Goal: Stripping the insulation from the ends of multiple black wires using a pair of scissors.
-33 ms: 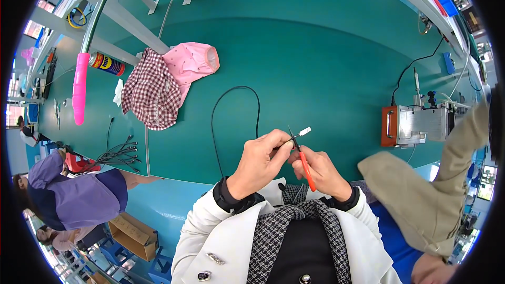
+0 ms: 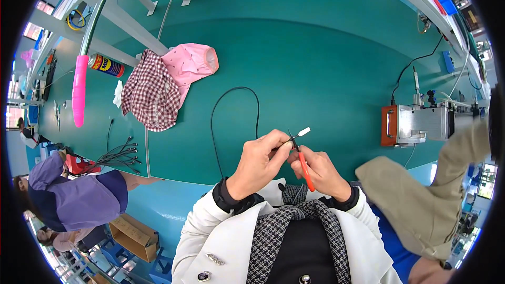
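Left hand (image 2: pixel 260 162) and right hand (image 2: pixel 320 171) meet, fingers pinched.

A spray can (image 2: pixel 107 66) with a label of yellow and blue lies on its side on the green table (image 2: pixel 326 63), just to the left of the checked cloth (image 2: pixel 150 96) and touching the pink tube (image 2: pixel 80 90) at its upper end. A brown cardboard box (image 2: pixel 135 237), open at the top, stands on the floor well below the cloth, under the near edge of the table. Far to the right of the cloth, at the rim of the view, a small bright screen (image 2: pixel 486 181) glows, too small to make out.
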A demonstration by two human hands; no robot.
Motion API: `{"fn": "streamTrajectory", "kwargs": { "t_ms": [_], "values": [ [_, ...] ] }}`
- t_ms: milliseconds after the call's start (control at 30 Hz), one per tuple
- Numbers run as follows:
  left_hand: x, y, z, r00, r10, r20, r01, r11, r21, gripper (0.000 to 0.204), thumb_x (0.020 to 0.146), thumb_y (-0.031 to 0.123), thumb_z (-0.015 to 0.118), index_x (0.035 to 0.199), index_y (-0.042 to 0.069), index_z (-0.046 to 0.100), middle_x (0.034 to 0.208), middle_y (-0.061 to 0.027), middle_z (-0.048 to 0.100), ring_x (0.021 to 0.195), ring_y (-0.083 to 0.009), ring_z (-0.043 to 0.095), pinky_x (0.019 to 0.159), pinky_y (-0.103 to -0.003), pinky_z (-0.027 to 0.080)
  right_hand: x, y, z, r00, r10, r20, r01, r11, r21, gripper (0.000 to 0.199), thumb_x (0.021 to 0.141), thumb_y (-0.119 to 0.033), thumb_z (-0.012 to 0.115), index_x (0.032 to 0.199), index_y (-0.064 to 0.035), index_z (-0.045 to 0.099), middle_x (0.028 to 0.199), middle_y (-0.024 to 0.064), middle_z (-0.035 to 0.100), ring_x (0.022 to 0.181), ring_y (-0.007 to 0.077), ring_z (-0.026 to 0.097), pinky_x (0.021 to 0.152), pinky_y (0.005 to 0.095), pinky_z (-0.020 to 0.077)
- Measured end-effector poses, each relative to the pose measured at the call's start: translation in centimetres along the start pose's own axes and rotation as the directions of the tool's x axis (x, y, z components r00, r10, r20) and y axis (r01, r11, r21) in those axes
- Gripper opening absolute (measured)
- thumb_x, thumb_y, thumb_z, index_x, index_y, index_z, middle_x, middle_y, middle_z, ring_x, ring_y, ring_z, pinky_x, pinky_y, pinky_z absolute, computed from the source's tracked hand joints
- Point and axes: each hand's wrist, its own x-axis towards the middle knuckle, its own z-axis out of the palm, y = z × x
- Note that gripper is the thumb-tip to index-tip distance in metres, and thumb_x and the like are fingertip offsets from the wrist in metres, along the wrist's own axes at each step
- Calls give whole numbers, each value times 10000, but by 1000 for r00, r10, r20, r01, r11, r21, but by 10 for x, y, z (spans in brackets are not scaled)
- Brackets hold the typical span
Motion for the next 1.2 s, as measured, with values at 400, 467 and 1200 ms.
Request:
{"fn": "streamTrajectory", "kwargs": {
  "t_ms": [400, 467, 1200],
  "values": [
    [-1, -12, 12, 960, 272, -73, -243, 932, 269, 62, 845, -12, 624, 895, -17, 586, 714, -68, 587, 564, -97, 521, 487, -234, 414, -7, -16, -4, 966, -187, -180, 117, 932, -342, 393, 883, -373, 620, 871, 1, 499, 558, 123, 515, 515, 319, 544, 476, 388, 391],
    [-4, -13, 12, 977, 196, -83, -175, 962, 211, 57, 854, -6, 620, 897, -18, 584, 722, -71, 592, 580, -100, 539, 504, -234, 432, -7, -14, -7, 977, -162, -141, 106, 935, -339, 400, 881, -375, 623, 889, 7, 507, 560, 111, 531, 508, 303, 553, 468, 383, 398],
    [1, -18, 14, 859, 503, -100, -409, 789, 458, 169, 759, -92, 642, 902, -21, 585, 681, -98, 554, 546, -222, 478, 510, -309, 392, -6, -26, -10, 992, -114, -60, 92, 951, -294, 362, 880, -338, 631, 891, 0, 501, 566, 121, 531, 514, 317, 543, 478, 388, 388]
  ]
}}
